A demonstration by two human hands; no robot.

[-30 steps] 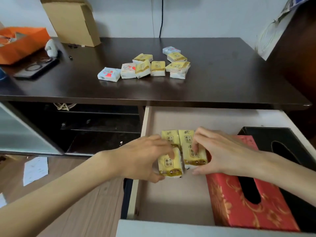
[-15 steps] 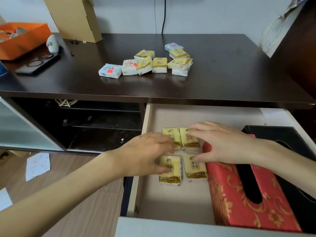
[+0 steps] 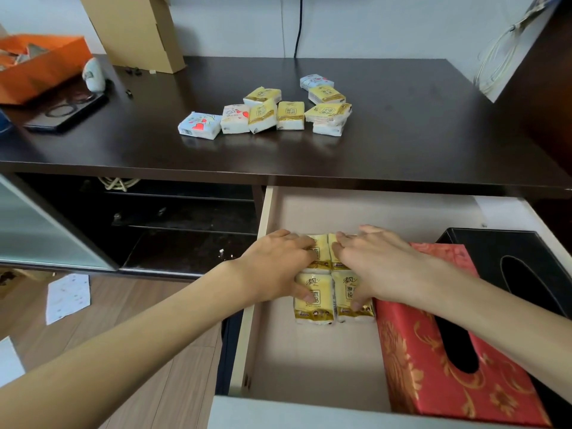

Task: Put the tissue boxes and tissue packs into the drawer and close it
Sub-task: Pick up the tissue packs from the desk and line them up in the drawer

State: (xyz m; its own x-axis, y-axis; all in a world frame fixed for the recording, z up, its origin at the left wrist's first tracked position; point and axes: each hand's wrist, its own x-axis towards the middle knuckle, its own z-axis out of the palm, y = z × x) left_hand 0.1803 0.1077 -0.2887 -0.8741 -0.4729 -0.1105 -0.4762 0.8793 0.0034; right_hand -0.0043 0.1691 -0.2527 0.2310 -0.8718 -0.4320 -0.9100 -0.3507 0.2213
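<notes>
The drawer [image 3: 309, 366] under the dark desk [image 3: 418, 125] stands pulled out. Four yellow tissue packs [image 3: 314, 308] lie in a two-by-two block on its floor. My left hand [image 3: 275, 267] rests flat on the left pair, thumb on the near pack. My right hand [image 3: 374, 264] lies flat over the right pair the same way. A red patterned tissue box [image 3: 433, 366] sits right of the packs, touching them, with a black tissue box [image 3: 526, 258] beyond it. Several more tissue packs [image 3: 291, 114], yellow and white-blue, are clustered on the desk top.
A cardboard box [image 3: 139, 29], an orange bag [image 3: 37, 66], a phone [image 3: 66, 111] and a small white object [image 3: 93, 75] occupy the desk's back left. Open dark shelves [image 3: 185, 227] lie left of the drawer. Paper sheets [image 3: 68, 297] lie on the wooden floor.
The packs I held a second ago now lie as a tidy block on the drawer floor. Both hands have flattened over them and moved slightly toward the back.
</notes>
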